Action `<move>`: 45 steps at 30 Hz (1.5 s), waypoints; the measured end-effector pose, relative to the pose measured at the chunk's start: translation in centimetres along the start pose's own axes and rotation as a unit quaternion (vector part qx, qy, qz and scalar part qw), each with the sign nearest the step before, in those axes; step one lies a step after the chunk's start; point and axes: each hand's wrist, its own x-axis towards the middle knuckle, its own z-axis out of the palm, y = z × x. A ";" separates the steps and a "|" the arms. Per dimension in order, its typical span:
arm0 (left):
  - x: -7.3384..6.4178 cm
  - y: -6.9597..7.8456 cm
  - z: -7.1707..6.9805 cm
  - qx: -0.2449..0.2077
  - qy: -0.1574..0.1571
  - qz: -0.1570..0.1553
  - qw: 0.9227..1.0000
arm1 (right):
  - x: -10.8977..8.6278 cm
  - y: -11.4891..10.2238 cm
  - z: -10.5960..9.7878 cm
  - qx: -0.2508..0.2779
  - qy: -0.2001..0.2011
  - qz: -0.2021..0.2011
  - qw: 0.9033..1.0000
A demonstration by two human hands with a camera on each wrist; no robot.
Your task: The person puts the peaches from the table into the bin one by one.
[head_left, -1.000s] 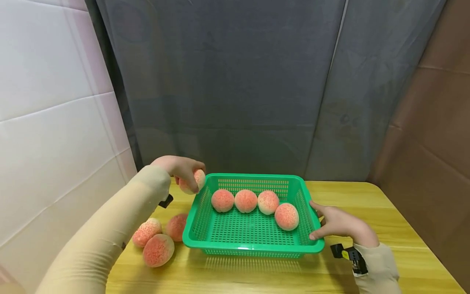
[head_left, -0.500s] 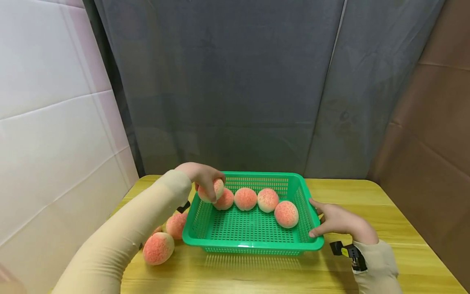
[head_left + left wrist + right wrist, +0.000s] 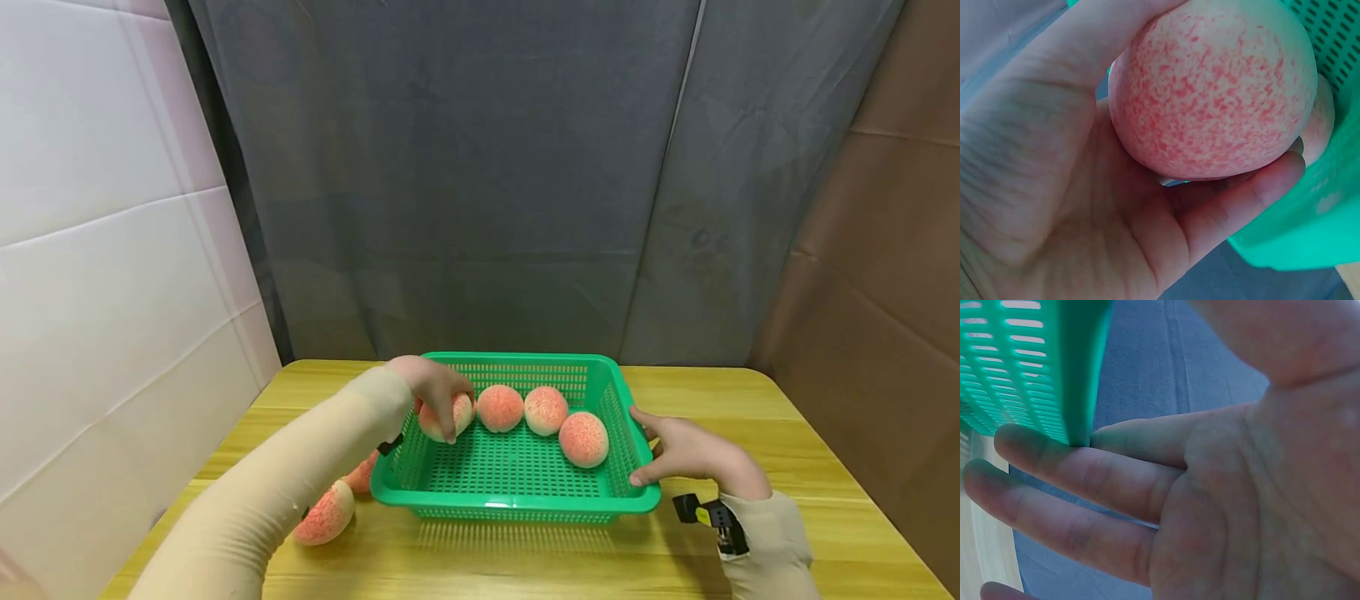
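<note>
My left hand (image 3: 441,396) reaches over the back left part of a green plastic basket (image 3: 517,505), gripping a pink and cream peach (image 3: 1216,94). Fingers and thumb wrap around its sides, close beside another peach (image 3: 1320,119) in the left wrist view. Inside the basket, more peaches form a row toward the right, among them one peach (image 3: 500,407) near the middle and one (image 3: 583,439) at the right end. My right hand (image 3: 693,450) rests against the basket's right rim, its fingers stretched out along the wall (image 3: 1079,375) in the right wrist view.
Left of the basket, a peach (image 3: 327,513) lies on the wooden table (image 3: 757,417); another peach (image 3: 362,473) sits against the basket's left side, partly behind the left sleeve (image 3: 300,475). A grey curtain (image 3: 480,183) hangs behind the table.
My left hand has carried its peach rightward from outside the basket's left rim and lowered it into the back left of the basket. My right hand stays at the right rim.
</note>
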 end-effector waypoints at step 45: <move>3.2 4.8 3.7 0.066 -0.026 0.012 0.997 | 0.3 0.1 -0.1 -0.001 0.004 0.002 1.000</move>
